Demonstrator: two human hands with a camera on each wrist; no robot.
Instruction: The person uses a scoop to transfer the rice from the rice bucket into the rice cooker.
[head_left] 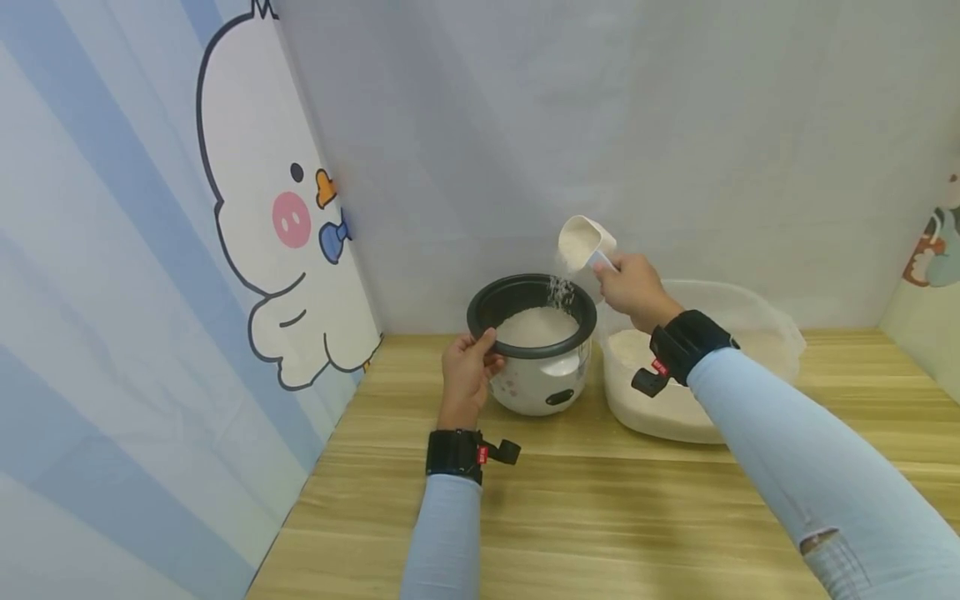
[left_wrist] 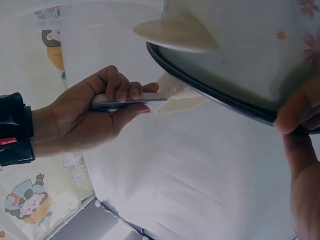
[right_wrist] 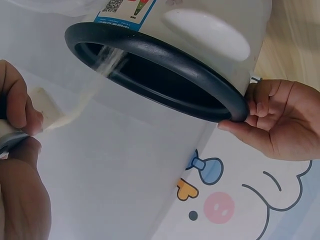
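My right hand [head_left: 633, 287] grips the white plastic scoop [head_left: 583, 242], tipping rice into the small white black-rimmed rice cooker [head_left: 534, 346] that my left hand [head_left: 467, 371] pinches; pot part-filled, scoop not yet empty, big translucent tub [head_left: 772, 333] right holds plenty.

Staged kitchen booth: cartoon backdrop [head_left: 285, 250], wooden tabletop [head_left: 570, 500]

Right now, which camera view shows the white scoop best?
The head view: the whole scoop shows, tilted, spilling rice into the cooker. The left wrist view shows its handle gripped by the right hand; the right wrist view shows only an edge.
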